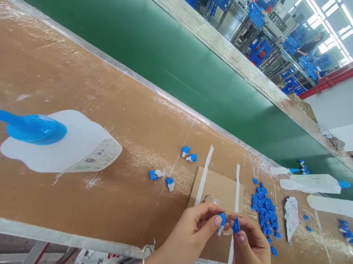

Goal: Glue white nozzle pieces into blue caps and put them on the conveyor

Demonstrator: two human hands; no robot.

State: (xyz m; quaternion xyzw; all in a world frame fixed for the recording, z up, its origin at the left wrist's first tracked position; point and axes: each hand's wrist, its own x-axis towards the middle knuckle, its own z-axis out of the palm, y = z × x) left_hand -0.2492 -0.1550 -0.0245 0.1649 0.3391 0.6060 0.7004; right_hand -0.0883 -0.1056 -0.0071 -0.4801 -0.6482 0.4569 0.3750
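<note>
At the near edge of the bench, seen through my head camera, the left hand pinches a small blue-and-white plastic part between thumb and fingertips. The right hand pinches a ribbed blue plastic part just beside it, the two parts almost touching. A thin metal bangle circles the left wrist. Under the hands lies a cardboard sheet edged by strips of white tape, with a clear ring resting on it. To its right is a loose heap of matte blue plastic pieces; four blue-and-white parts lie apart on the bench's brown, glossy-filmed surface. Flat white plastic pouches with blue nozzles lie at far right. A larger blurred pouch with a blue cap lies at left, its printed label too blurred for me to read. Behind the aluminium rail runs a green conveyor belt; beyond it, blue crates fill steel racks near a co-worker.
</note>
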